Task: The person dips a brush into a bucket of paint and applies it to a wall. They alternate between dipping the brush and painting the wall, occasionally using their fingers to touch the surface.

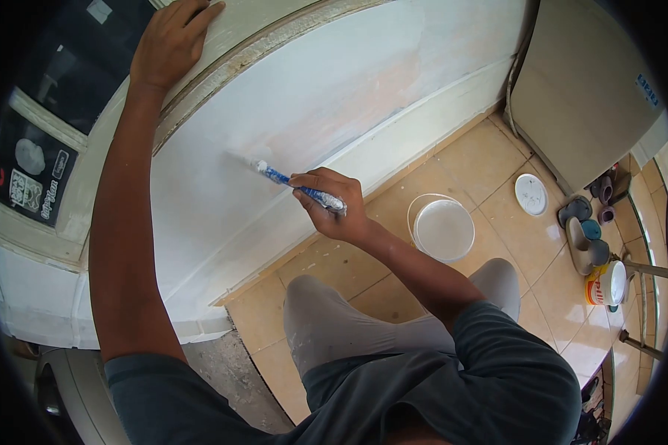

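Paintbrush [295,186] held by right hand [335,211] touches wall [334,96]; left hand [172,41] flat on frame [245,26].

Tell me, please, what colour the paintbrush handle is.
The paintbrush handle in the right hand is blue, smeared with white paint; head view.

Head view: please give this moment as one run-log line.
right hand: grips blue-handled paintbrush, bristles on white wall panel | left hand: flat on pale ledge | round white plastic bucket: open, on tan floor tiles
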Demonstrator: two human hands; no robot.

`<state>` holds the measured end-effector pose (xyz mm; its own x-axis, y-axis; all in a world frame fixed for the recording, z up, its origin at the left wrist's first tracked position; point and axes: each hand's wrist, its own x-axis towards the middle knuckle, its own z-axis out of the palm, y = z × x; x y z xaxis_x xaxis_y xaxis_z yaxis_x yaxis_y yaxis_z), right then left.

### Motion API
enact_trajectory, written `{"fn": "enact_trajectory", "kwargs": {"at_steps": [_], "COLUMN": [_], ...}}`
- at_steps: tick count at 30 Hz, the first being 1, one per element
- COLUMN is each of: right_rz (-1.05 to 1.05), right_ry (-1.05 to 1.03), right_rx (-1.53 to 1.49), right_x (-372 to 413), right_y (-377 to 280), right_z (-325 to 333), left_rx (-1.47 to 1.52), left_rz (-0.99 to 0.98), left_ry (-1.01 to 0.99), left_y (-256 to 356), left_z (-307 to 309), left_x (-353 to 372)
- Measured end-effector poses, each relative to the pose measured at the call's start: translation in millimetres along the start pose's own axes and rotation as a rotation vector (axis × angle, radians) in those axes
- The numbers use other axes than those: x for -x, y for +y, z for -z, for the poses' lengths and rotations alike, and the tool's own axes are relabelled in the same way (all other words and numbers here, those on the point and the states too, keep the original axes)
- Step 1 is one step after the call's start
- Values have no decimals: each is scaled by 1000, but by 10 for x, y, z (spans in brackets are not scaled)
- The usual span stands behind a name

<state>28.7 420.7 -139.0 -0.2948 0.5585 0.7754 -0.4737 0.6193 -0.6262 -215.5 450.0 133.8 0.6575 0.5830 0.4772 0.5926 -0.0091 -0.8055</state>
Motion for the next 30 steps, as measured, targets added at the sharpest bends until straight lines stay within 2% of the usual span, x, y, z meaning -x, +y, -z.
{"fn": "enact_trajectory", "kwargs": {"at_steps": [3,8,9,13,17,21,24,26,27,30], "right_rz": [-70,61,21,-57,-9,104,117,58,50,47], "right_ry": [-98,184,228,438,590,717,630,567,529,364], "right_rx": [-43,180,266,271,408,505,547,476,467,430], "right_x": [-63,-423,-495,-665,-842,-908,-877,-766,-685,-382], "right_y": [34,547,543,984,995,807,922,899,836,542], "right_z": [44,758,1006,1894,2377,2315,2014,1578,1356,800], "left_rx": [22,47,49,38,44,42,26,-2,55,62], "left_rz": [16,45,50,47,36,35,21,16,48,34], "left_ry": [-7,-3,-6,7,18,-7,22,37,-10,14], "left_y": [30,61,69,62,48,36,3,29,84,66], "left_z": [51,70,81,56,46,19,-48,18,142,117], "left_x": [-1,-42,-44,-29,-32,-9,18,2,-77,-58]}}
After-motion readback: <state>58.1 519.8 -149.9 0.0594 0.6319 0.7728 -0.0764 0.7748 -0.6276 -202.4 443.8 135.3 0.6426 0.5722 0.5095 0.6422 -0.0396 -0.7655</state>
